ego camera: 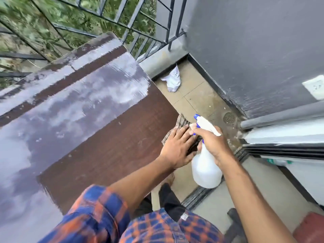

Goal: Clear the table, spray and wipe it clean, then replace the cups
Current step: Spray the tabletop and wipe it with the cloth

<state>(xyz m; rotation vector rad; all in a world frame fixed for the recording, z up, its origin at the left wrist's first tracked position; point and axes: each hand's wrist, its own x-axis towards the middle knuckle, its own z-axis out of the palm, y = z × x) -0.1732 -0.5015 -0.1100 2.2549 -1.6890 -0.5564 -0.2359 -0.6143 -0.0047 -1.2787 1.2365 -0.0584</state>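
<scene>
A dark brown glossy table (pixel 98 130) fills the left and centre, with a wet sheen over much of its top. At its right edge lies a checked cloth (pixel 182 122), and my left hand (pixel 177 148) rests flat on it, fingers spread. Just to the right, past the table's edge, my right hand (pixel 212 142) grips the neck of a white spray bottle (pixel 205 169) with a blue nozzle pointing left and up. No cups are in view.
A metal railing (pixel 108 16) with greenery behind runs along the far side. A grey wall (pixel 254 50) stands on the right, with a sliding door track (pixel 280 137) below it. On the tiled floor lie a crumpled white bag (pixel 172 79) and a round drain (pixel 228 118).
</scene>
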